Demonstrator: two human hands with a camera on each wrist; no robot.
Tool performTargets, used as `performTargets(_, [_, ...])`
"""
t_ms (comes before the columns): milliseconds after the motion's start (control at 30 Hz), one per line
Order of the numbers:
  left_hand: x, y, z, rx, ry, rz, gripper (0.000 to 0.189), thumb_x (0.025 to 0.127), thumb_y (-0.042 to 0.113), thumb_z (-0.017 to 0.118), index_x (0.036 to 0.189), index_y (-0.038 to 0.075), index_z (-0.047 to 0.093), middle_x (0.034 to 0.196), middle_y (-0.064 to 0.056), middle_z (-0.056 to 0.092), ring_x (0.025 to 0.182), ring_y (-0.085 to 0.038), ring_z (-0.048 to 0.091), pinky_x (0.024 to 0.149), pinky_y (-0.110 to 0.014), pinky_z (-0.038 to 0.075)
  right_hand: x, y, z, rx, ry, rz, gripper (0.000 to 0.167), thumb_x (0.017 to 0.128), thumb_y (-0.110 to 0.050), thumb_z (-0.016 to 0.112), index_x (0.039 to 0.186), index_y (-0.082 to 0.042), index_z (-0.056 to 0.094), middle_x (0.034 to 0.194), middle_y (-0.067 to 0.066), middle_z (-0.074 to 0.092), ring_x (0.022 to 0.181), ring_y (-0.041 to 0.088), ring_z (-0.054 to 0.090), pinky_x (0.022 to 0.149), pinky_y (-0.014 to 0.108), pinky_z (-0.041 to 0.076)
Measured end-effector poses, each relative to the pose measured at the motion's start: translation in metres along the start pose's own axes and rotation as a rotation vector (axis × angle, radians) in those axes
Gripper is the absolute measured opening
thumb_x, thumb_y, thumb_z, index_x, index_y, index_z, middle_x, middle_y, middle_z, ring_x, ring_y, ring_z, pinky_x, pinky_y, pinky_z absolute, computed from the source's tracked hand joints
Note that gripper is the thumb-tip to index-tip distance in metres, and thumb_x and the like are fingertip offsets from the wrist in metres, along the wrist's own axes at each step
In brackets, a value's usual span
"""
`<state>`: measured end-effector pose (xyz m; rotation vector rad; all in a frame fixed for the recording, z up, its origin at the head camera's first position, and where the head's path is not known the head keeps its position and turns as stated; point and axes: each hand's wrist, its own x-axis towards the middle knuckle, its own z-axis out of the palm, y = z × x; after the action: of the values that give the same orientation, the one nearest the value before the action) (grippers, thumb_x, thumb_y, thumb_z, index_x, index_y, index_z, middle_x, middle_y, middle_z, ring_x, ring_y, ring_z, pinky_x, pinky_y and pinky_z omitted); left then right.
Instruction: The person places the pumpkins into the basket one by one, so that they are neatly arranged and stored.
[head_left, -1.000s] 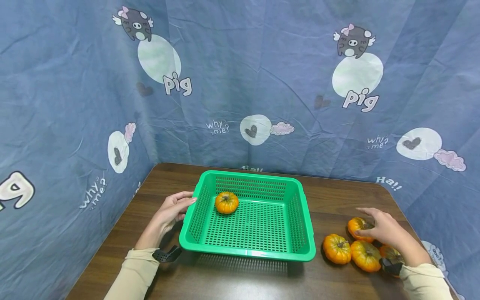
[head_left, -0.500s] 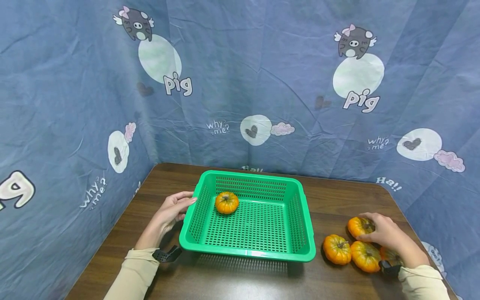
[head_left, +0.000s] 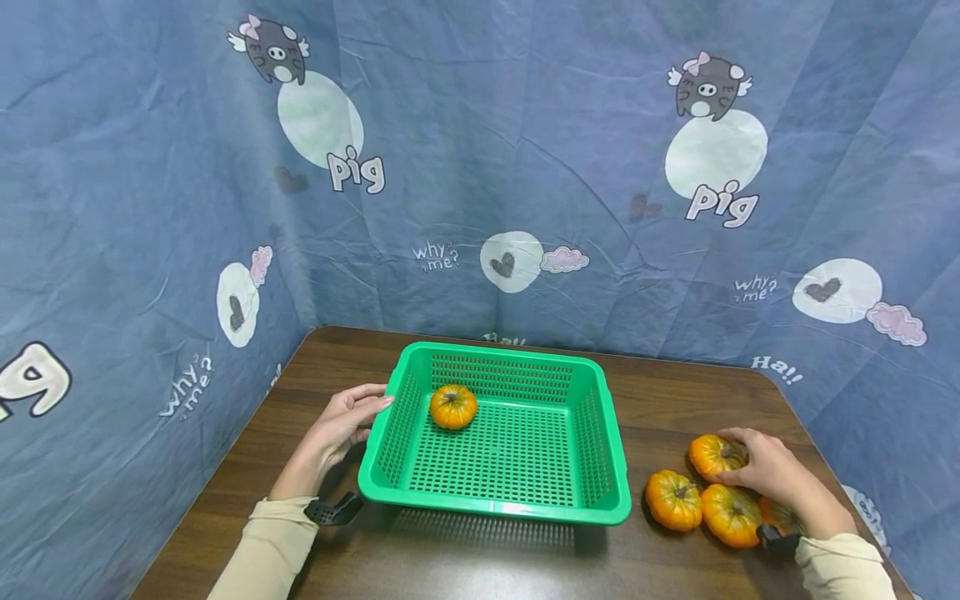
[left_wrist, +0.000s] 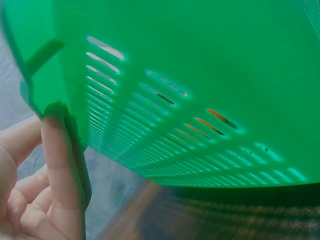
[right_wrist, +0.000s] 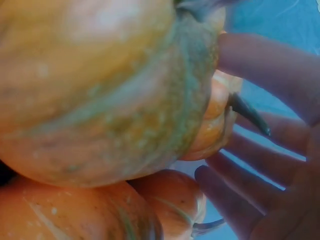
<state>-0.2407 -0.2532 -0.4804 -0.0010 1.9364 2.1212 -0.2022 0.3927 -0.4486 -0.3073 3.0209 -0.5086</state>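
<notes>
A green plastic basket [head_left: 495, 507] stands on the table, a small orange pumpkin [head_left: 453, 407] inside it near the left wall. My left hand [head_left: 341, 425] holds the basket's left rim; the left wrist view shows its fingers [left_wrist: 57, 165] at the rim's edge. Over on the right, my right hand [head_left: 776, 475] grips the rearmost pumpkin [head_left: 712, 457], thumb on the near side and fingers behind. Beside it sit a left pumpkin [head_left: 672, 500], a front pumpkin [head_left: 731, 517] and one partly hidden pumpkin [head_left: 782, 515] under the wrist. A near pumpkin [right_wrist: 100, 100] fills much of the right wrist view.
The dark wooden table [head_left: 675, 400] carries everything. A blue patterned cloth [head_left: 450, 167] hangs behind it and along both sides. Each wrist wears a black strap-like mount, the left mount [head_left: 333, 509] close to the basket's near left corner.
My right hand has lowered onto the rearmost pumpkin, closed its fingers around it and shifted it slightly left. The left hand and basket have stayed put.
</notes>
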Motion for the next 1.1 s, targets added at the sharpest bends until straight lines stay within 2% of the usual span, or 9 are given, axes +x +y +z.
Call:
performTargets(233, [0.0, 0.0, 0.001, -0.003, 0.01, 0.0, 0.045, 0.102, 0.018, 0.067, 0.141, 0.001, 0.051, 0.094, 0.011, 0.077, 0.08, -0.006, 0.075, 0.068, -0.025, 0.064, -0.001, 0.0, 0.004, 0.026, 0.066, -0.032, 0.08, 0.072, -0.035, 0.095, 0.13, 0.01, 0.062, 0.122, 0.033, 0.066, 0.109, 0.051, 0.064, 0.088, 0.065, 0.055])
performTargets(400, [0.0, 0.0, 0.001, -0.002, 0.004, 0.002, 0.047, 0.103, 0.018, 0.066, 0.142, 0.0, 0.05, 0.094, 0.01, 0.077, 0.08, -0.006, 0.075, 0.067, -0.023, 0.063, -0.002, -0.003, 0.005, 0.055, 0.105, -0.05, 0.081, 0.075, -0.036, 0.093, 0.134, 0.008, 0.061, 0.128, 0.034, 0.063, 0.112, 0.053, 0.063, 0.091, 0.066, 0.054])
performTargets(800, [0.0, 0.0, 0.0, -0.009, -0.011, 0.008, 0.044, 0.103, 0.018, 0.066, 0.141, 0.002, 0.052, 0.094, 0.01, 0.077, 0.081, -0.007, 0.076, 0.068, -0.025, 0.064, -0.002, -0.017, -0.003, 0.165, 0.132, -0.027, 0.078, 0.079, -0.036, 0.091, 0.139, 0.005, 0.06, 0.136, 0.037, 0.059, 0.111, 0.056, 0.066, 0.088, 0.063, 0.058])
performTargets(1100, [0.0, 0.0, 0.001, 0.009, -0.003, 0.009, 0.046, 0.103, 0.018, 0.066, 0.142, 0.0, 0.05, 0.092, 0.011, 0.077, 0.079, -0.006, 0.076, 0.066, -0.023, 0.063, 0.001, -0.029, -0.006, 0.225, 0.14, -0.035, 0.077, 0.083, -0.04, 0.088, 0.143, -0.001, 0.058, 0.142, 0.032, 0.058, 0.115, 0.053, 0.066, 0.09, 0.062, 0.058])
